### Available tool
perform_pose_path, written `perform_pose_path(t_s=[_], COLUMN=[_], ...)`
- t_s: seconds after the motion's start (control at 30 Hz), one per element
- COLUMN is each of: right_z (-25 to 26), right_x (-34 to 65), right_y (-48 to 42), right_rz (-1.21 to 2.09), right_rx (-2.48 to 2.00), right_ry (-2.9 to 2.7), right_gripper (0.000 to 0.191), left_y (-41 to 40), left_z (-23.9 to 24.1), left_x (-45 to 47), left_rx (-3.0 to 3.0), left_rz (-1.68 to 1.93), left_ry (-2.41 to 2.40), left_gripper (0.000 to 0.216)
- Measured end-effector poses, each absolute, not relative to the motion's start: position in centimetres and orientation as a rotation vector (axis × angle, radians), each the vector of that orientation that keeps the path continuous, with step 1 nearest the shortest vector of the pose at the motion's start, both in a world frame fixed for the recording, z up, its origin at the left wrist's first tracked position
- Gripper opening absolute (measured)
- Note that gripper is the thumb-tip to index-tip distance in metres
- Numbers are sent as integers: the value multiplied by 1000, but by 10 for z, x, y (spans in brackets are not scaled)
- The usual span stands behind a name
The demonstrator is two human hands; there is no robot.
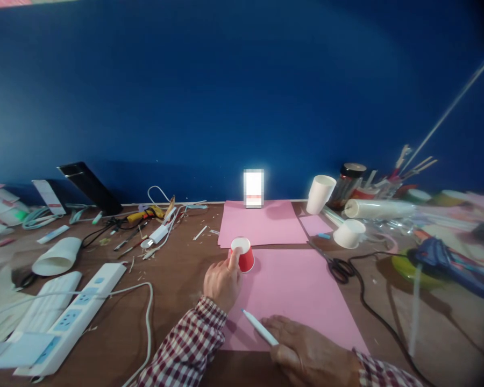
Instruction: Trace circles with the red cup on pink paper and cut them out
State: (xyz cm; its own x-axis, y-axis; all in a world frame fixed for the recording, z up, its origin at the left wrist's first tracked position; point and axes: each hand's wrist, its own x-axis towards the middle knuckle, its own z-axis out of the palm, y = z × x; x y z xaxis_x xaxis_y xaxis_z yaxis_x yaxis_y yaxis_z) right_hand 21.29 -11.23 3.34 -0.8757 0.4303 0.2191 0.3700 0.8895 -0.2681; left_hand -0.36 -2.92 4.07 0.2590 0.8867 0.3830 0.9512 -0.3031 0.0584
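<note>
A small red paper cup (247, 260) stands upside down, its white base up, at the near sheet's upper left corner. My left hand (222, 280) is on its left side, the index finger reaching onto the base and the other fingers curled, partly hidden from me. Under both hands' reach lies a large pink sheet of paper (298, 290). My right hand (306, 346) rests low on that sheet, closed around a white marker (262, 329) whose thin bluish tip points up and left, apart from the cup.
A second pink sheet (262, 226) lies behind, with a bright phone (254, 188) against the blue wall. White cups (321, 194), scissors (339, 269) and a black cable are to the right. Leftward are a power strip (75, 317), a tipped cup (58, 257) and loose cables.
</note>
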Motion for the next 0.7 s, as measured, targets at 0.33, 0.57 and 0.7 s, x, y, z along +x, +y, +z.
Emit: perform_pose_path(t_s=[0.33,0.57,0.7], right_z=[41,47,48], right_x=[211,210,212], right_y=[-109,-111,-115], right_rz=[373,319,311], right_rx=[-568,-597,-626], right_ry=[-2703,-2688,-2667], right_gripper=[18,15,16], left_y=[-31,-31,-31], left_z=[39,40,37], left_x=[-5,-2,-2], left_rx=[-2329,-2332,-2335], left_rz=[-522,-508,-523], left_ry=[-1716,-1701,-1692], left_gripper=[39,40,39])
